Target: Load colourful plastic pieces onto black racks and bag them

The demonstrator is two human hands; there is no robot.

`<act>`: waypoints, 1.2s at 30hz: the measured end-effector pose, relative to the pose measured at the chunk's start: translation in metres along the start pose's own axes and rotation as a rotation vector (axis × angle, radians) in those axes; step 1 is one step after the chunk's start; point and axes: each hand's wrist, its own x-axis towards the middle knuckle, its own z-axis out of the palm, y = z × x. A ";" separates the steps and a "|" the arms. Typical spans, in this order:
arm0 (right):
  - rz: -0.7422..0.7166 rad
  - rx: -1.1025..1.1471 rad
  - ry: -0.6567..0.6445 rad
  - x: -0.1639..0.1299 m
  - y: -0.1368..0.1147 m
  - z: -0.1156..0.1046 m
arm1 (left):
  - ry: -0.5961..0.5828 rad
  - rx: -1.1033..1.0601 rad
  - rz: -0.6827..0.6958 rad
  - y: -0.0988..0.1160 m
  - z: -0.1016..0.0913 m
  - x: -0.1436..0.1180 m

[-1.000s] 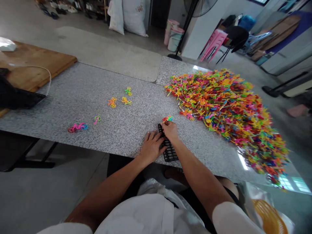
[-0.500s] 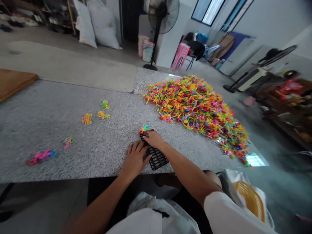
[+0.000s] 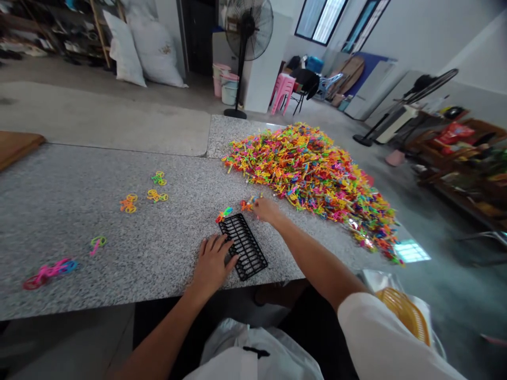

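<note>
Black grid tray (image 3: 246, 247) slants eleven-to-five, seven o'clock from my pinched right hand (image 3: 266, 209), grip unclear; spread left hand (image 3: 213, 259) touches it.

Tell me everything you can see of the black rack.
The black rack is an oblong grid with rows of narrow openings between thin bars, and it looks like plastic. It lies flat and slanted on the speckled grey table, its near end close to the front edge. The left hand touches its left side. A small colourful piece lies at its far left corner; whether they touch is hard to tell.
</note>
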 end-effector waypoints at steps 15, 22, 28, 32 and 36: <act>-0.260 -0.108 -0.036 0.014 0.011 0.000 | -0.011 -0.008 -0.005 -0.004 -0.001 -0.001; -0.011 0.379 0.114 -0.016 -0.004 0.014 | 0.013 -0.041 0.044 -0.013 -0.001 -0.005; 0.072 0.691 0.109 -0.033 -0.033 0.025 | -0.016 -0.051 0.034 -0.014 -0.002 -0.002; 0.103 0.815 0.002 -0.033 -0.046 0.032 | -0.013 -0.067 0.049 -0.014 -0.002 -0.002; 0.067 0.769 -0.074 -0.032 -0.055 0.037 | -0.005 -0.084 0.042 -0.014 -0.001 -0.003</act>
